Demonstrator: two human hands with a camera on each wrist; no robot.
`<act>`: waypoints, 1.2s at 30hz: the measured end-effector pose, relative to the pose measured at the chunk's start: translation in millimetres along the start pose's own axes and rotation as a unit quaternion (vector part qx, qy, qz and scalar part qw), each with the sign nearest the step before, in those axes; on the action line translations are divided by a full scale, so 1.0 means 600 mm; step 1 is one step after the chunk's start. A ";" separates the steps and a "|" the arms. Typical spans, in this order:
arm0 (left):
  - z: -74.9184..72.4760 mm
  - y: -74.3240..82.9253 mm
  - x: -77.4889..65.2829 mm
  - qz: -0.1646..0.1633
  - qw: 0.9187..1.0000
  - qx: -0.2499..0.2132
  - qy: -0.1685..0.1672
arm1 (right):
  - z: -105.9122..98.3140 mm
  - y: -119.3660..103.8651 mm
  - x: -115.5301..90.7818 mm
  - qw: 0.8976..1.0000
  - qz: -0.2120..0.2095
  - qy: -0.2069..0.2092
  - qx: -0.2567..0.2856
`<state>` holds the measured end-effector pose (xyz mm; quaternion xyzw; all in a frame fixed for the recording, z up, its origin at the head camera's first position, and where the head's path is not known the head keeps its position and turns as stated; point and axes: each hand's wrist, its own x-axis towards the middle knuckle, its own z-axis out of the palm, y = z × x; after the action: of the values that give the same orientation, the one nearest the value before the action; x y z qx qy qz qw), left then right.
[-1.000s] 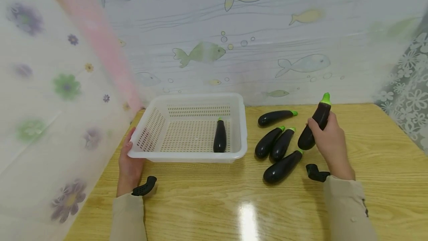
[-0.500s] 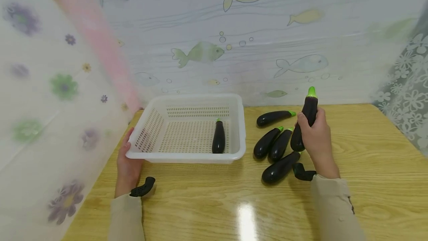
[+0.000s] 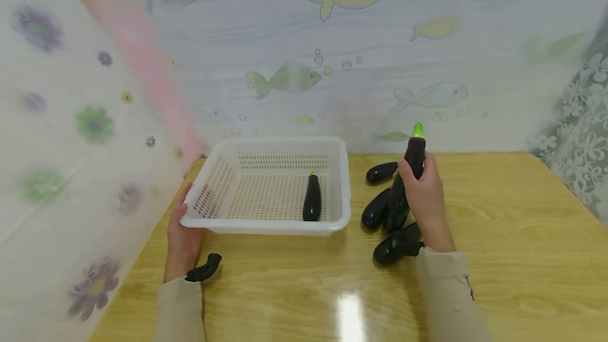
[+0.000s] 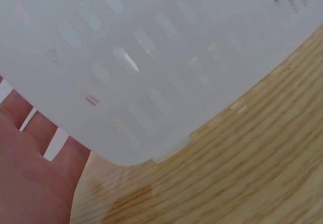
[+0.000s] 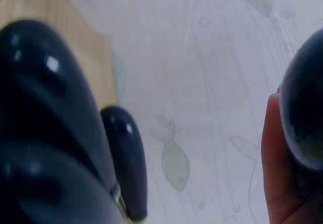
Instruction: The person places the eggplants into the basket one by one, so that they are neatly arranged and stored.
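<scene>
My right hand (image 3: 425, 194) grips a dark purple eggplant (image 3: 415, 157), its green stem end pointing up, above several eggplants (image 3: 374, 210) lying on the table. In the right wrist view the held eggplant (image 5: 305, 103) shows at the right edge, with fingers behind it. My left hand (image 3: 184, 236) holds the white plastic basket (image 3: 266, 224) at its near left corner. From the left wrist, the fingers (image 4: 40, 133) run behind the translucent basket wall (image 4: 166, 77); their tips are hidden. One eggplant (image 3: 312, 199) lies inside the basket, toward its right side.
A wood-grain table (image 3: 285, 289) carries everything. Behind it hangs a pale sheet (image 3: 361, 83) printed with fish; a flowered sheet (image 3: 95, 162) borders the left side. A black wrist camera (image 3: 404, 241) partly covers the nearest loose eggplant (image 3: 383, 254).
My right hand has moved left with its eggplant, which now stands more upright and covers parts of the loose ones. The left hand and basket have stayed in place.
</scene>
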<state>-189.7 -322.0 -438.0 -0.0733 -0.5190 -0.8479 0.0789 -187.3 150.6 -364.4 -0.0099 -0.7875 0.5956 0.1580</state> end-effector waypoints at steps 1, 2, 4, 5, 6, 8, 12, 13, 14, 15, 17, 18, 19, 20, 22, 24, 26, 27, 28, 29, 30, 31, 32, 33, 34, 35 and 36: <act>0.000 -0.001 -0.001 0.001 1.000 -0.001 -0.001 | 0.004 0.000 0.000 1.000 0.001 -0.004 0.007; 0.000 -0.001 -0.002 0.002 1.000 -0.002 -0.001 | 0.008 0.000 -0.001 1.000 0.004 -0.007 0.014; -0.001 -0.001 -0.006 0.003 1.000 -0.003 -0.002 | 0.016 0.000 -0.003 1.000 0.010 -0.009 0.021; -0.002 0.000 -0.008 0.002 1.000 -0.005 -0.004 | 0.020 0.000 -0.003 1.000 0.013 -0.010 0.026; -0.003 0.000 -0.010 0.002 1.000 -0.005 -0.004 | 0.024 -0.001 -0.004 0.999 0.017 -0.012 0.029; -0.004 0.001 -0.014 0.001 1.000 -0.009 -0.007 | 0.031 -0.001 -0.005 0.999 0.024 -0.018 0.040; -0.006 0.002 -0.017 -0.002 1.000 -0.005 -0.008 | 0.040 -0.003 -0.008 0.997 0.033 -0.033 0.053; -0.006 0.002 -0.017 -0.004 1.000 -0.006 -0.008 | 0.043 -0.004 -0.009 0.997 0.035 -0.036 0.054; -0.007 0.002 -0.017 -0.004 1.000 -0.004 -0.009 | 0.044 -0.005 -0.009 0.997 0.037 -0.040 0.055; -0.007 0.002 -0.017 -0.006 1.000 -0.001 -0.009 | 0.046 -0.007 -0.010 0.997 0.040 -0.043 0.055; -0.007 0.002 -0.017 -0.007 1.000 0.000 -0.013 | 0.050 -0.010 -0.010 0.996 0.047 -0.054 0.057; -0.007 0.002 -0.016 -0.007 1.000 0.003 -0.014 | 0.052 -0.011 -0.009 0.995 0.051 -0.059 0.057; -0.007 0.002 -0.016 -0.007 1.000 0.004 -0.016 | 0.054 -0.013 -0.009 0.995 0.053 -0.065 0.060; -0.007 0.001 -0.015 -0.007 1.000 0.006 -0.016 | 0.057 -0.014 -0.008 0.994 0.054 -0.072 0.063; -0.007 0.001 -0.014 -0.006 1.000 0.004 -0.017 | 0.062 -0.016 -0.006 0.993 0.054 -0.087 0.064; -0.007 0.001 -0.012 -0.004 1.000 0.003 -0.017 | 0.067 -0.017 -0.004 0.992 0.049 -0.097 0.059; -0.006 0.001 -0.010 -0.002 1.000 0.000 -0.018 | 0.073 -0.018 -0.001 0.992 0.042 -0.106 0.052; -0.006 0.000 -0.009 -0.003 1.000 0.000 -0.018 | 0.076 -0.019 0.000 0.992 0.040 -0.112 0.047; -0.006 0.000 -0.008 -0.003 1.000 0.001 -0.018 | 0.079 -0.019 0.001 0.991 0.040 -0.116 0.044; -0.006 0.000 -0.007 -0.003 1.000 0.002 -0.018 | 0.081 -0.020 0.002 0.991 0.039 -0.121 0.040; -0.006 -0.001 -0.006 -0.003 1.000 0.001 -0.019 | 0.084 -0.021 0.003 0.991 0.037 -0.125 0.040; -0.006 -0.001 -0.006 -0.001 1.000 -0.001 -0.020 | 0.087 -0.022 0.003 0.990 0.035 -0.128 0.037; -0.006 -0.002 -0.005 0.002 1.000 -0.005 -0.023 | 0.090 -0.025 0.003 0.990 0.036 -0.131 0.035; -0.006 -0.002 -0.004 0.004 1.000 -0.006 -0.025 | 0.093 -0.027 0.003 0.990 0.037 -0.131 0.035; -0.006 -0.002 -0.004 0.007 1.000 -0.009 -0.027 | 0.097 -0.030 0.003 0.990 0.039 -0.130 0.035; -0.006 -0.002 -0.003 0.009 1.000 -0.011 -0.028 | 0.100 -0.033 0.004 0.990 0.037 -0.128 0.035; -0.006 -0.001 -0.003 0.011 0.999 -0.012 -0.029 | 0.103 -0.036 0.004 0.991 0.037 -0.127 0.035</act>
<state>-188.5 -324.8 -440.6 -0.1049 -0.5100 -0.8507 0.0723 -201.9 86.9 -358.4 0.0426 -0.7790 0.6246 0.0351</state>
